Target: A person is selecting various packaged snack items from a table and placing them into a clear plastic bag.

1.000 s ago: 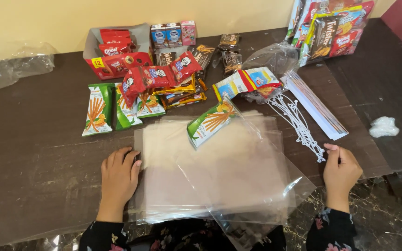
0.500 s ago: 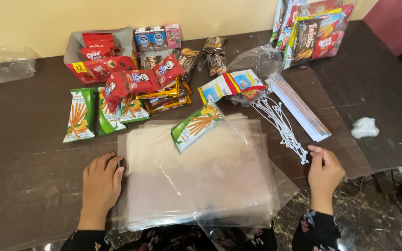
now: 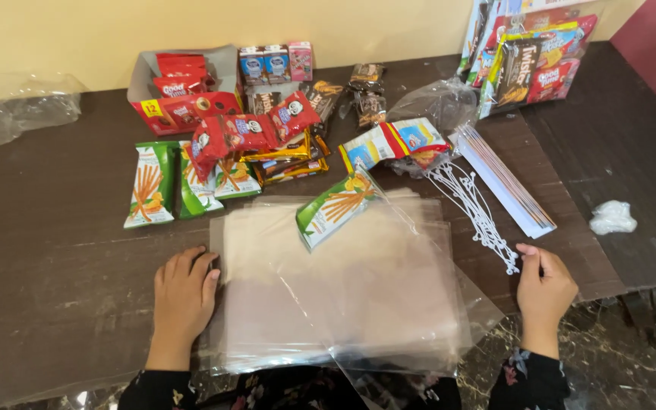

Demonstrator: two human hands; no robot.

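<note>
A stack of clear plastic sheets (image 3: pixel 343 296) lies at the near edge of the dark counter (image 3: pixel 55 288), its front overhanging toward the person. The left hand (image 3: pixel 184 292) rests flat on the counter at the stack's left edge, fingers spread and gripping nothing, the fingertips (image 3: pixel 210 277) touching the sheets. The right hand (image 3: pixel 544 288) sits off the stack's right side near the counter's near right corner, its fingers curled at the near end of a bundle of white ties (image 3: pixel 476 209); it seems to pinch that end, though the view is too small to be sure. A green snack packet (image 3: pixel 335 209) lies tilted on the far part of the stack. Three more green packets (image 3: pixel 180 182) lie side by side beyond the left hand, with red packets (image 3: pixel 252 133) and gold-wrapped bars (image 3: pixel 286 156) just behind them. A red carton (image 3: pixel 180 95) and small drink boxes (image 3: pixel 275 64) stand along the far edge. A stack of white cards (image 3: pixel 506 182) lies just right of the ties, and a crumpled white wad (image 3: pixel 613 218) sits toward the right edge.
</note>
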